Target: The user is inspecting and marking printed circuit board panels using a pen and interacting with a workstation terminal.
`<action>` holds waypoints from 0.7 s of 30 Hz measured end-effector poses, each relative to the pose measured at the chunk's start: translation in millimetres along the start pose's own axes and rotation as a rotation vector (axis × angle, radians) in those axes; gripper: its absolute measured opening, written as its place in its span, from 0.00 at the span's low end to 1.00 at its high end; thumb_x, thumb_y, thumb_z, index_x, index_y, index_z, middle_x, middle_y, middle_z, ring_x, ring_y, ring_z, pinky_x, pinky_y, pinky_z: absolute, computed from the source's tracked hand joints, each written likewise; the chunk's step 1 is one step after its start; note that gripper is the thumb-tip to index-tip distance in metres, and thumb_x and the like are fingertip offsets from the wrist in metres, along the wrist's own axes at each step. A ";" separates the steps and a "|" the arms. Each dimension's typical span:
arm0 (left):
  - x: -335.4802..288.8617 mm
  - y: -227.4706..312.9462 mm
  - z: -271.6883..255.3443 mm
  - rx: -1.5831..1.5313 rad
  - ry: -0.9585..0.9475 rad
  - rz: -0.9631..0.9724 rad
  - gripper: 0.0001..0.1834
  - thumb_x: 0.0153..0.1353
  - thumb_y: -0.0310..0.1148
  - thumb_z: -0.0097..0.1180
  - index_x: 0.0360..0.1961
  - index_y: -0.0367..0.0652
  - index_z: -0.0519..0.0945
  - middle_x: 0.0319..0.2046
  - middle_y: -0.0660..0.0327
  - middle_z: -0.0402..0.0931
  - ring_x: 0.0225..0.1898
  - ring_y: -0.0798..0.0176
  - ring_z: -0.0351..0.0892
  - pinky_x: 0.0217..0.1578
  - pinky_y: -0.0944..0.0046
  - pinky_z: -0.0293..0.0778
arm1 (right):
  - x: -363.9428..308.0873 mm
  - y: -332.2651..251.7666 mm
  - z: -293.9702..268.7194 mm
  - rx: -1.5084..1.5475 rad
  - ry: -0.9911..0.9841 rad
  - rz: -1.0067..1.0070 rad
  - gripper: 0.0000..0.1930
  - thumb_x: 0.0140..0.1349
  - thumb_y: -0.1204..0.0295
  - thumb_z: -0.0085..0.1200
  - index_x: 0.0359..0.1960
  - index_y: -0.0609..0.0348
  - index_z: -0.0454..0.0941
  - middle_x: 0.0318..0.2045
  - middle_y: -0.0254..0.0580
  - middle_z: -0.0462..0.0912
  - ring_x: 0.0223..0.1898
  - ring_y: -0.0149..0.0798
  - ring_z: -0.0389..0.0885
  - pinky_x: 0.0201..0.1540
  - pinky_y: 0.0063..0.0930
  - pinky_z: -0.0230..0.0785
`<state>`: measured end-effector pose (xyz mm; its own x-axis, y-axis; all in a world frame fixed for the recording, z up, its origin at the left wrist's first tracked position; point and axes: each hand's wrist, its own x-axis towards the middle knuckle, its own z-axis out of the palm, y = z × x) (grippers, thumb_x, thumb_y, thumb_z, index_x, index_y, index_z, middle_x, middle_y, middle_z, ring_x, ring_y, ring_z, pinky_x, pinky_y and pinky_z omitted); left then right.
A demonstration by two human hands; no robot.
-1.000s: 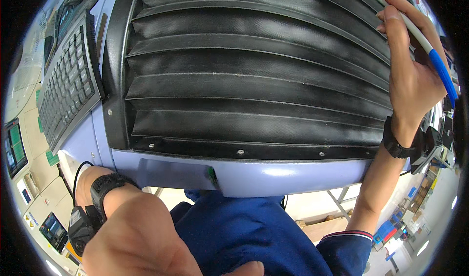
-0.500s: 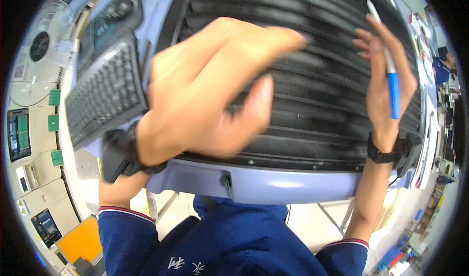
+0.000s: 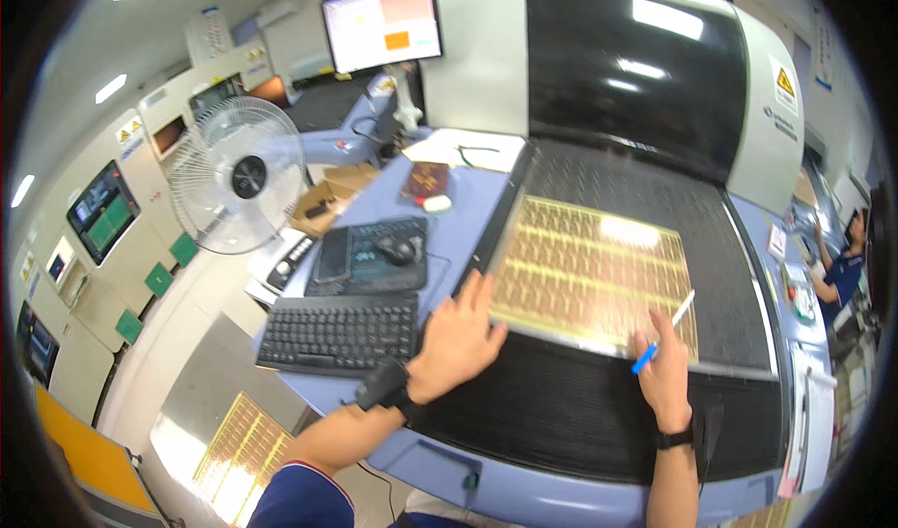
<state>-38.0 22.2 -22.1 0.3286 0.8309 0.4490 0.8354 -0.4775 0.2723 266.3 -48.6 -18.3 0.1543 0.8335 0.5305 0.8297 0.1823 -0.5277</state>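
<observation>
A gold-and-yellow patterned panel (image 3: 580,271), like a sheet of circuit boards, lies flat on the machine's dark bed. Beside its near left corner is my left hand (image 3: 456,339), palm down with fingers stretched out and nothing in them. Whether those fingertips touch the panel I cannot tell. My right hand (image 3: 666,374), at the panel's near right edge, holds a pen (image 3: 644,360) with a white shaft and a blue end. The pen slants across the fingers, its white tip over the panel's right side. Black ribbed bellows (image 3: 561,411) stretch in front of the panel.
Left of the bed are a keyboard (image 3: 339,333), a mouse (image 3: 398,248) and a dark red board (image 3: 426,181). A monitor (image 3: 383,25) and a fan (image 3: 248,176) stand beyond. Another panel (image 3: 245,453) lies low at the left. A co-worker (image 3: 845,271) is at far right.
The view has swung up from my lap and the bellows to the machine, bringing the panel into sight. My left hand is now by the panel's corner; the pen stays in my right hand.
</observation>
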 end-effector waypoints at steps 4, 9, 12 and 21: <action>-9.5 -6.5 14.1 -0.155 -0.164 0.030 0.35 0.62 0.42 0.60 0.64 0.32 0.65 0.60 0.38 0.69 0.50 0.35 0.77 0.53 0.47 0.74 | -5.4 9.1 16.7 0.045 -0.111 0.021 0.26 0.58 0.69 0.64 0.56 0.67 0.71 0.32 0.61 0.80 0.34 0.59 0.81 0.37 0.47 0.72; 3.6 -17.5 3.5 -0.855 0.065 -0.238 0.26 0.64 0.36 0.60 0.58 0.32 0.72 0.50 0.49 0.77 0.49 0.53 0.80 0.51 0.60 0.75 | -12.4 7.3 25.6 -0.143 -0.182 -0.122 0.29 0.56 0.71 0.66 0.59 0.62 0.69 0.40 0.60 0.81 0.39 0.61 0.82 0.41 0.48 0.73; 4.3 -9.6 -6.0 -1.373 0.272 -0.169 0.26 0.64 0.28 0.58 0.62 0.32 0.69 0.55 0.52 0.75 0.51 0.62 0.79 0.54 0.64 0.72 | -8.9 18.0 21.3 -0.220 -0.069 -0.090 0.25 0.57 0.75 0.64 0.57 0.56 0.72 0.39 0.56 0.82 0.40 0.61 0.82 0.41 0.48 0.73; -14.1 36.4 -8.0 -0.355 0.070 0.636 0.39 0.61 0.41 0.63 0.68 0.32 0.63 0.68 0.46 0.63 0.71 0.45 0.60 0.69 0.49 0.60 | 34.7 -41.3 -26.0 0.667 0.357 0.246 0.13 0.71 0.65 0.53 0.30 0.61 0.74 0.24 0.23 0.68 0.27 0.21 0.60 0.29 0.22 0.52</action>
<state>-15.7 -9.2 -11.7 0.6638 0.3479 0.6621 0.2953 -0.9352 0.1954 251.4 -40.7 39.1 0.5478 0.6936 0.4678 0.2708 0.3821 -0.8836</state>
